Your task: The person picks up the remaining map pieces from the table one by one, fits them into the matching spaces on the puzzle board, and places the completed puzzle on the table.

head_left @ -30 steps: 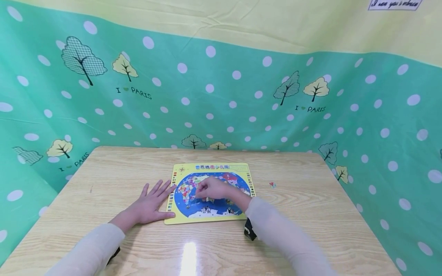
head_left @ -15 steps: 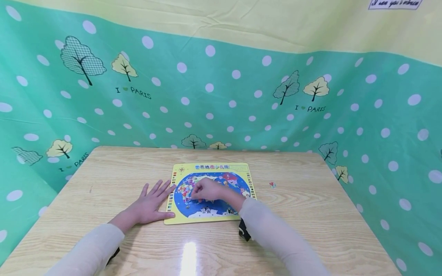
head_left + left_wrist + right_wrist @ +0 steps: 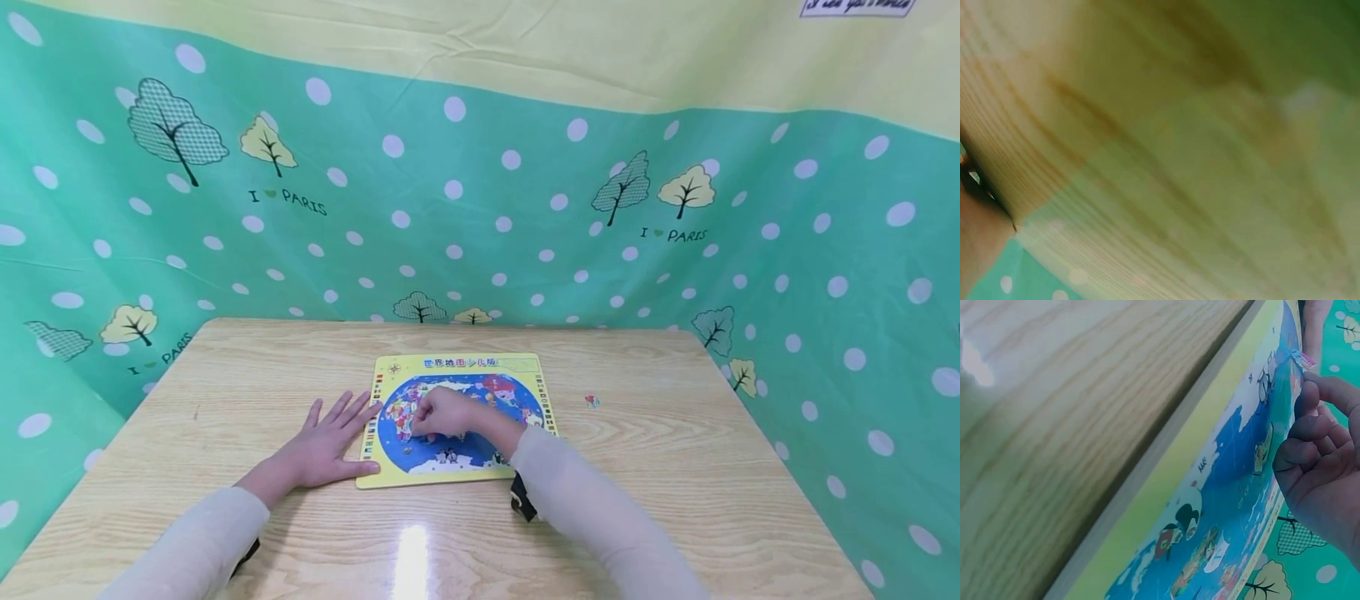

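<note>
A yellow-bordered world map puzzle board (image 3: 401, 478) lies on the table, with a blue map and cartoon pictures. My left hand (image 3: 324, 450) lies spread at its left side, fingertips and thumb on the border. Above the left part of the map is my right hand (image 3: 448, 413). In the right wrist view this hand (image 3: 1325, 456) pinches a small pink and light-blue puzzle piece (image 3: 1301, 359) between thumb and fingertip, the other fingers curled. The head view hides that piece. Only part of the left hand (image 3: 982, 234) shows at the left wrist view's edge.
One small colourful puzzle piece (image 3: 592, 402) lies on the wooden table (image 3: 660, 467) to the right of the board. A green polka-dot cloth (image 3: 480, 208) with printed trees hangs behind the table and along both sides.
My right hand has shifted a little left across the map, its forearm following. The left hand and the board have stayed in place.
</note>
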Tool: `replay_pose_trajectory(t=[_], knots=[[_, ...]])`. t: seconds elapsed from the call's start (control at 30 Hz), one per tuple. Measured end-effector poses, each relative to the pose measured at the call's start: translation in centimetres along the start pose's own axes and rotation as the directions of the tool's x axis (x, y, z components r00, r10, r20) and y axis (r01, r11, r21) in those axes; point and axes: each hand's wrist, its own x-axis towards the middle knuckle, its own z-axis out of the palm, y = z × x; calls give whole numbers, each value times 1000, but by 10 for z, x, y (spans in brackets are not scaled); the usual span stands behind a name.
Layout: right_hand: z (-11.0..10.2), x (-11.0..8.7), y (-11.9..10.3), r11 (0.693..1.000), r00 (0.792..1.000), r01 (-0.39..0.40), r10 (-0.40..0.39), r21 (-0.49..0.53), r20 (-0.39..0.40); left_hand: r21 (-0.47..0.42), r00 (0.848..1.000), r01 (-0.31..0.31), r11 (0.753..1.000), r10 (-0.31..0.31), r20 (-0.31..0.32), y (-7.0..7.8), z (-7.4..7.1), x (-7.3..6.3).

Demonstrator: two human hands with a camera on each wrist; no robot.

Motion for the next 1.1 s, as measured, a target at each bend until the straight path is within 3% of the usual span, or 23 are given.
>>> replay_pose_trajectory(t=[0.3, 0.53, 0.8, 1.1], knots=[[2, 4, 1, 1000, 1000, -13, 12, -17, -19, 1, 1000, 0, 1000, 0, 3, 2, -1, 0], [6, 5, 1, 998, 997, 25, -29, -52, -67, -10, 1000, 3, 1000, -3, 1, 2, -2, 0], [12, 8, -1, 997, 994, 33, -41, -76, -106, -33, 999, -20, 999, 18, -48, 0, 1, -1], [14, 7, -1, 994, 992, 52, -62, -92, -106, -19, 1000, -1, 1000, 1, 3, 2, -3, -1]])
